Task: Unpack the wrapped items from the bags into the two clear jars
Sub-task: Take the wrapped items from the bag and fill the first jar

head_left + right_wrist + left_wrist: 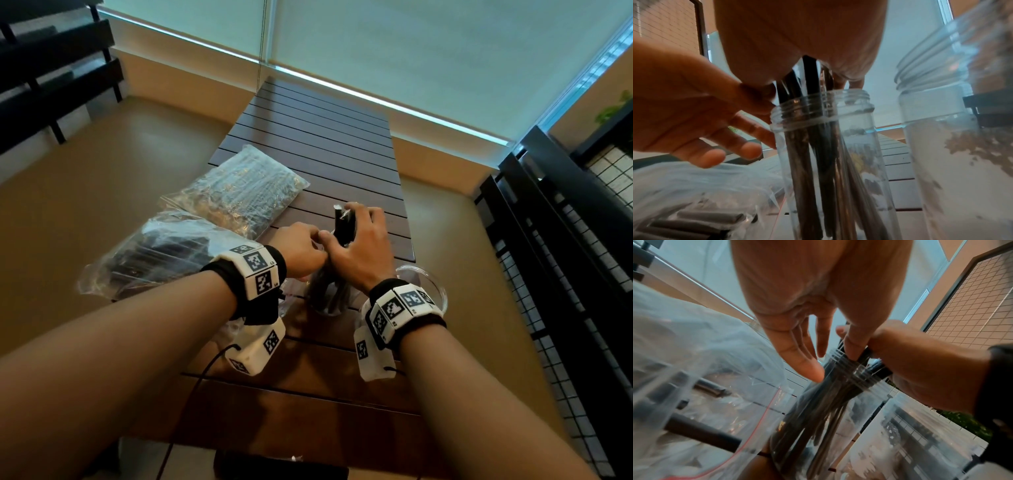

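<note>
On the slatted table [329,144]: both my hands meet over one jar, near the front edge.
Bags: two clear bags of dark wrapped sticks lie to my left, the far bag [239,185] flat, the near bag [161,253] open beside the jar.
Filling jar [828,146]: upright, holding a sheaf of dark wrapped sticks [809,142] whose tops stand above the threaded mouth.
Second jar [937,129]: just right of it; contents unclear.
Right hand [363,246]: my fingers curl round the stick tops from above.
Left hand [301,250]: thumb and forefinger pinch at the sticks by the rim; other fingers relaxed.
Method, as I judge it: keep the sheaf vertical, steady the neck, feed the ends inside the rim before loosening, lest the jar tip.
</note>
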The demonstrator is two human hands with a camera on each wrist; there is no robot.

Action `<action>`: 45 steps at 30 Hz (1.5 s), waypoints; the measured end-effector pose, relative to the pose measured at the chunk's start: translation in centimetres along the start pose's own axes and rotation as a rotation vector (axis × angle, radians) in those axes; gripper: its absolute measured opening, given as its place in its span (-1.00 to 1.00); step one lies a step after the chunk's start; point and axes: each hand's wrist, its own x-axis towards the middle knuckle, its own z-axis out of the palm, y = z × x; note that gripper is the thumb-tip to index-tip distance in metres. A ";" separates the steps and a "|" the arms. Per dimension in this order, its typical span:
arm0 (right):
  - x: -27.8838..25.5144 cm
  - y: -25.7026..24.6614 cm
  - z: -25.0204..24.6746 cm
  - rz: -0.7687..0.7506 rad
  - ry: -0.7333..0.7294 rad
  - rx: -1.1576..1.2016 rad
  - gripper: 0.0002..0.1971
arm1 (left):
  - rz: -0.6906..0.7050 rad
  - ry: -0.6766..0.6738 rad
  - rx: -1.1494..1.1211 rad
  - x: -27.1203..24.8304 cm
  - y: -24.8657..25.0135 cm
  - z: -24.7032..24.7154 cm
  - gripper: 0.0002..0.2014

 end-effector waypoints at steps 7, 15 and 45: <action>1.0 0.4 -0.1 0.131 0.175 0.011 -0.54 | -0.016 -0.022 -0.021 0.7 1.3 -0.3 -0.61; 0.5 -1.5 -1.7 0.060 0.292 -0.228 -0.33 | 0.148 0.071 0.444 0.4 0.1 -3.5 -0.67; -4.2 -8.0 13.4 -0.266 -0.719 -0.513 -0.60 | -0.243 -0.242 0.701 -6.2 -12.8 -9.8 -0.18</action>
